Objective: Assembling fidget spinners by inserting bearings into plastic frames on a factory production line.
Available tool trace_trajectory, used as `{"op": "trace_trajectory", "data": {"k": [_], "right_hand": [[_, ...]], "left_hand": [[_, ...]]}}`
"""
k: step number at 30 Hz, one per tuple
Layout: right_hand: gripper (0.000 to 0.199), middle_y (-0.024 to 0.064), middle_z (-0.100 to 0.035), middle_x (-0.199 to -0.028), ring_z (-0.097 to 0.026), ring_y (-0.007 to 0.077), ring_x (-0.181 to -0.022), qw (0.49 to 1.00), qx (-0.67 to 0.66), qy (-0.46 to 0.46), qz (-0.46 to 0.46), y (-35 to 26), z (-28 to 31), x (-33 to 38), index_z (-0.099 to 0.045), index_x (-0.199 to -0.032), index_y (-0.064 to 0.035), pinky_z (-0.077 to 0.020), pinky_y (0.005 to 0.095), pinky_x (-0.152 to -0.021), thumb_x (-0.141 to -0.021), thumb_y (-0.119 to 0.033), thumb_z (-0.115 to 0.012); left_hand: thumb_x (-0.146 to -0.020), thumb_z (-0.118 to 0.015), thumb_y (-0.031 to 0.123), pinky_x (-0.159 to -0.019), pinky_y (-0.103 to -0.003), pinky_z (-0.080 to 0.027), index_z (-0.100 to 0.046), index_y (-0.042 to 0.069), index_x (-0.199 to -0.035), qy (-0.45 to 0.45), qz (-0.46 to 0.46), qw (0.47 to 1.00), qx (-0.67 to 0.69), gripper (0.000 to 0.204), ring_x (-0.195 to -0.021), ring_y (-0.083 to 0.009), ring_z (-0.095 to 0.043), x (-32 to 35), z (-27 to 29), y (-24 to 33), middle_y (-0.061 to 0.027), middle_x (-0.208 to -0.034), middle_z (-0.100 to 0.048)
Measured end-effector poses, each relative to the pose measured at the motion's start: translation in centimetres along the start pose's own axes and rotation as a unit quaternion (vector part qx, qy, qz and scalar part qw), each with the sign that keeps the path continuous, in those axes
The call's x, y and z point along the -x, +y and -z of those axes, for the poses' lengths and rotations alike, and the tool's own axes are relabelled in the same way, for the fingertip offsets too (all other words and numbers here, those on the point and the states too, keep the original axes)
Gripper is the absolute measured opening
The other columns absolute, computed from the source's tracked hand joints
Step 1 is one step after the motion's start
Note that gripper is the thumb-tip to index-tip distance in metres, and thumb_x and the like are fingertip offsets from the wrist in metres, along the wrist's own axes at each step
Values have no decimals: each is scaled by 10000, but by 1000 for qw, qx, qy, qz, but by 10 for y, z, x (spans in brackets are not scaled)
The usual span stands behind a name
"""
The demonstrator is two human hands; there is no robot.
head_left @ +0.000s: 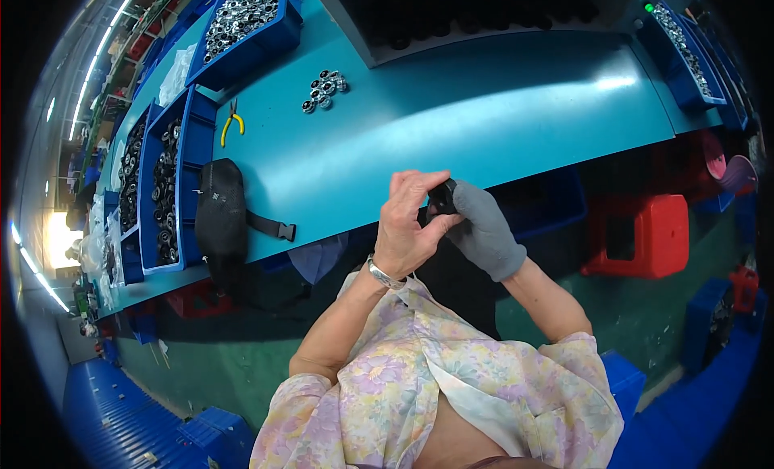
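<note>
Just off the front edge of the table, both hands meet around a small dark, rounded part (441, 198). My bare left hand (407, 226), a silver bracelet at its wrist, pinches the part between thumb and fingers from the left. On the right, my right hand (488, 234) wears a grey glove and is closed on the same part. Fingers cover much of it, so its exact kind cannot be made out. Farther up the table lies a small cluster of shiny metal-and-black round parts (325, 90).
Yellow-handled pliers (234, 126) and a black strapped bag (222, 211) lie at the left. Blue bins of dark parts (193, 139) and shiny parts (292, 26) stand beyond. A grey-framed machine (359, 26) rises at the back. A red stool (657, 235) is at right.
</note>
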State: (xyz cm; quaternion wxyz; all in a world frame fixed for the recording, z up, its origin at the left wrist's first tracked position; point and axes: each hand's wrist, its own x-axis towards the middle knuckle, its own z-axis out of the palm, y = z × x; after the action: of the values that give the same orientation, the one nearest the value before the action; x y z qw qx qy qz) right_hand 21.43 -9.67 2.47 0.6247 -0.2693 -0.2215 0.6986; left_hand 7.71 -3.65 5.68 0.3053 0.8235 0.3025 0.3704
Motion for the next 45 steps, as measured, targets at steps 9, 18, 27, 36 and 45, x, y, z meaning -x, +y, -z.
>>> {"op": "trace_trajectory", "data": {"k": [9, 18, 27, 36, 45], "right_hand": [[477, 100, -592, -976, -571, 166, -881, 980, -186, -44, -49, 17, -6, -7, -538, -1090, -5, -485, 299, -836, -1041, -440, -350], [527, 97, -589, -1004, -572, 172, -932, 975, -195, -56, -91, 21, -34, -3, -545, -1110, -28, -481, 308, -857, -1030, -499, -322], [322, 109, -601, -1032, -631, 217, -846, 776, 610, 52, 148, 15, -70, -2, -564, -1097, -30, -524, 320, -740, -814, -111, -693], [263, 84, -664, -836, -611, 117, -739, 834, 546, 30, 75, 44, -86, 2, -626, -1055, 7, -492, 269, -675, -817, -96, -672], [249, 33, -634, -971, -575, 95, -860, 898, 428, -18, -99, 44, -88, -27, -619, -1108, 23, -481, 248, -774, -903, -113, -585]], "left_hand": [[-642, -858, 133, -882, -324, -471, -596, 43, -1215, -8, 48, 995, 89, 637, -1037, -249, -566, 4, 4, -11, -106, -1192, -597], [-678, -852, 250, -845, -344, -474, -616, 28, -1122, 22, 34, 994, 101, 550, -988, -262, -579, 18, 22, -15, -97, -1065, -635], [-600, -749, 2, -784, -415, -489, -585, 9, -1056, 49, -20, 994, -100, 485, -921, -346, -564, 44, 57, -10, -142, -982, -594], [-590, -732, -47, -815, -398, -504, -578, -1, -1106, 64, 30, 997, -42, 541, -952, -340, -583, 84, 76, -9, -156, -1031, -606], [-689, -755, -33, -787, -373, -538, -566, 5, -1144, 118, 42, 992, -16, 494, -938, -317, -637, 93, 85, -30, -161, -1071, -608]]}}
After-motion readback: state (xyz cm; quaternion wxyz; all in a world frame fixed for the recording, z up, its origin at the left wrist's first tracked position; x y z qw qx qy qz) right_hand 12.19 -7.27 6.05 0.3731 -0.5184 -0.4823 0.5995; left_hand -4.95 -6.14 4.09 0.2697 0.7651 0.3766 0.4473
